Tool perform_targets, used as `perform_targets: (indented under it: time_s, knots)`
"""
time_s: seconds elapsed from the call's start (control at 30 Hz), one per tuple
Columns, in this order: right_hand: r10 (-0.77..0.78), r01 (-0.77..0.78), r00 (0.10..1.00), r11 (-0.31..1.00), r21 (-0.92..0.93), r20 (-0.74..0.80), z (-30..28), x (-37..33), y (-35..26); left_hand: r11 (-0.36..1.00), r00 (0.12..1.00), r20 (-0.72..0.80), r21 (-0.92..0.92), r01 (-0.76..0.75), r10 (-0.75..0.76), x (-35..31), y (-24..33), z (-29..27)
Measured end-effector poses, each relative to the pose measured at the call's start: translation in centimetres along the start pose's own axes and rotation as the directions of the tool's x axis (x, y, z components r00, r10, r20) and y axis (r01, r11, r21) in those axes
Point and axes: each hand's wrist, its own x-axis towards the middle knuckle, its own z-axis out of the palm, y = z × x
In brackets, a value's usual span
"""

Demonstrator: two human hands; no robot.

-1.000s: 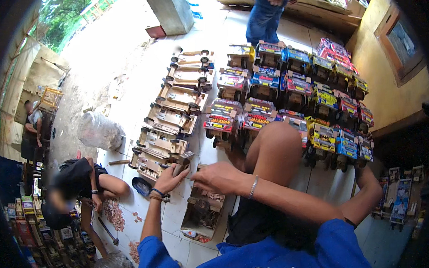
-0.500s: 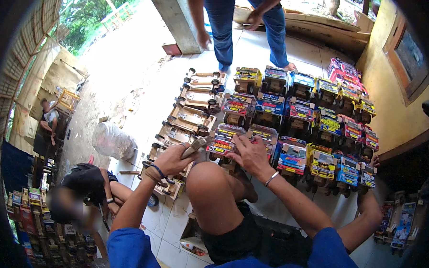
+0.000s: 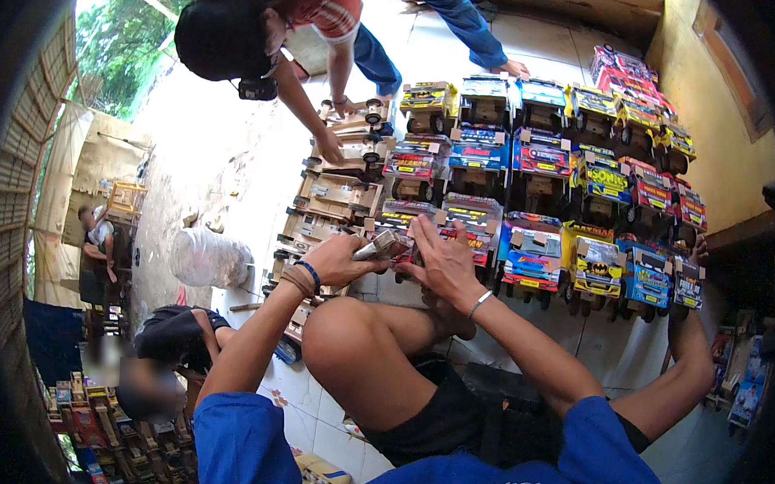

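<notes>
My left hand (image 3: 330, 261) is closed on a small stack of flat greyish-brown pieces (image 3: 384, 244), whose kind I cannot make out. Right beside it, my right hand (image 3: 449, 264) reaches over the front of a painted wooden toy truck (image 3: 397, 210), its fingers stretched out and the thumb near the stack. Whether a small piece lies beneath those fingers is hidden. Another toy truck (image 3: 472, 216), grey and red with yellow lettering, stands just beyond my right fingers. Several more colourful toy trucks (image 3: 531, 253) fill rows to the right, many bearing small brown tabs.
Unpainted wooden truck frames (image 3: 338, 190) with black wheels line the left of the rows. Another person in a red shirt (image 3: 324, 6) bends over them, both hands among the frames. A second person (image 3: 180, 341) crouches at left. A clear plastic bag (image 3: 210, 256) stands beyond.
The standing person has bent down and reached both hands to the wooden frames. My view has shifted slightly. My hands remain close together at the same toy truck, the stack still in my left.
</notes>
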Motion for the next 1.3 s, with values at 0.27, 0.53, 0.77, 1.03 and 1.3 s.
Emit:
perform_targets:
  time_s: [0.27,0.53,0.77,1.03,1.3]
  knots:
    - [0.002,0.001,0.998,0.999,0.051,-0.055,1.3,-0.3,0.3,0.996,0.996,-0.009,0.021,0.087,-0.086,1.3,1.3,0.0]
    - [0.047,-0.057,0.997,0.983,0.173,0.062,0.7,-0.5,0.3,0.985,0.983,0.068,0.029,0.17,-0.171,1.5,1.6,-0.3]
    - [0.05,-0.051,0.999,0.98,0.193,0.007,0.3,-0.4,0.3,0.985,0.989,0.072,0.125,0.122,-0.132,2.0,1.5,-0.4]
    - [0.068,-0.071,0.997,0.981,0.182,0.026,0.5,-0.2,0.4,0.99,0.995,0.023,0.106,0.096,-0.099,2.4,2.0,0.3]
    - [0.086,-0.088,0.996,0.971,0.223,0.019,0.7,0.0,0.4,0.986,0.986,0.029,0.028,0.164,-0.165,2.0,3.5,0.3]
